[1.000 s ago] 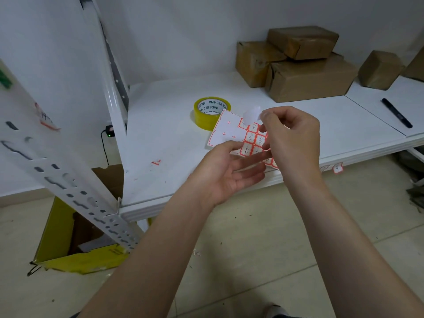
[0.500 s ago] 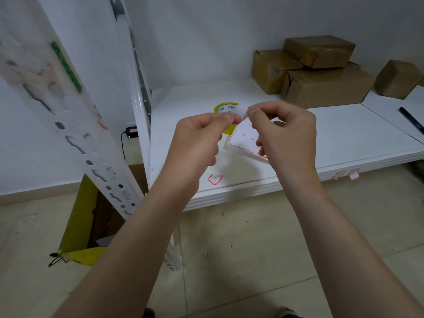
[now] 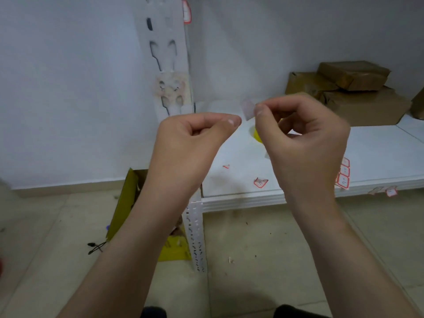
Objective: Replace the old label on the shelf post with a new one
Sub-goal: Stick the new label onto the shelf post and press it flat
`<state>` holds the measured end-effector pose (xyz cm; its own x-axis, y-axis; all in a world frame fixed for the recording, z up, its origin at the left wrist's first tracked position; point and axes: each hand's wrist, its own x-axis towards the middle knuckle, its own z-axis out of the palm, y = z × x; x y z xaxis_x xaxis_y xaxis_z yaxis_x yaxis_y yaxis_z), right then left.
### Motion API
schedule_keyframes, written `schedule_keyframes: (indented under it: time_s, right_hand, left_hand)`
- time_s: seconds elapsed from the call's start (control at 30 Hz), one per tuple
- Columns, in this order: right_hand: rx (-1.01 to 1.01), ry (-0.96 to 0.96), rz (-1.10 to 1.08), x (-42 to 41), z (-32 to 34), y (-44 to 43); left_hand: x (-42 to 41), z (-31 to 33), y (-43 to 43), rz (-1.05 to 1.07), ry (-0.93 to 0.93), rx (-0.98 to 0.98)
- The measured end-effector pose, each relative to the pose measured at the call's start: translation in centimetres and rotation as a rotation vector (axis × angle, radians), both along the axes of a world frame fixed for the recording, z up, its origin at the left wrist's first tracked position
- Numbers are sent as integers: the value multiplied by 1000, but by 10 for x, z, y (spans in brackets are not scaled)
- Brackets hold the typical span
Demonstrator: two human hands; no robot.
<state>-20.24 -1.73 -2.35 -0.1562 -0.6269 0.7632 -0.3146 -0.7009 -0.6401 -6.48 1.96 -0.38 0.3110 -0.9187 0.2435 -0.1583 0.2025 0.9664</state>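
Observation:
My right hand [image 3: 302, 138] pinches a small pale label [image 3: 247, 110] between thumb and forefinger, raised in front of the shelf. My left hand [image 3: 192, 143] is beside it, fingers curled shut, its fingertips a short gap from the label. Behind my left hand rises the white perforated shelf post [image 3: 169, 53], with a worn patch of old label residue [image 3: 173, 89] on it. A red-bordered label [image 3: 186, 11] sticks to the post's edge near the top. The label sheet [image 3: 343, 175] lies on the white shelf [image 3: 378, 152], mostly hidden by my right hand.
A yellow tape roll [image 3: 256, 135] peeks out behind my right hand. Loose red-bordered labels [image 3: 260, 182] lie on the shelf and hang from its front edge. Brown parcels [image 3: 348, 92] are stacked at the back right. A yellow cardboard box [image 3: 128, 203] stands on the floor.
My view has swung left and up, bringing the post to the centre. My left hand has let go of the label sheet. Both hands have lifted, with the label staying in my right hand.

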Motion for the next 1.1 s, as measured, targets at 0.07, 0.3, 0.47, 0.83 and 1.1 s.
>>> schedule_keyframes:
  time_s: [0.07, 0.3, 0.47, 0.83, 1.1]
  right_hand:
    - [-91, 49, -7, 12, 5, 2]
    - [-191, 96, -19, 43, -3, -5]
    - [-225, 103, -20, 51, -5, -8]
    - [-216, 249, 88, 55, -4, -6]
    - [80, 30, 89, 53, 6, -4]
  left_hand:
    - [13, 3, 3, 16, 12, -35]
    - [40, 13, 6, 11, 16, -75]
    - [43, 9, 2, 7, 33, -74]
    - [54, 13, 6, 7, 54, -162]
    - [67, 2, 1, 104, -186, -205]
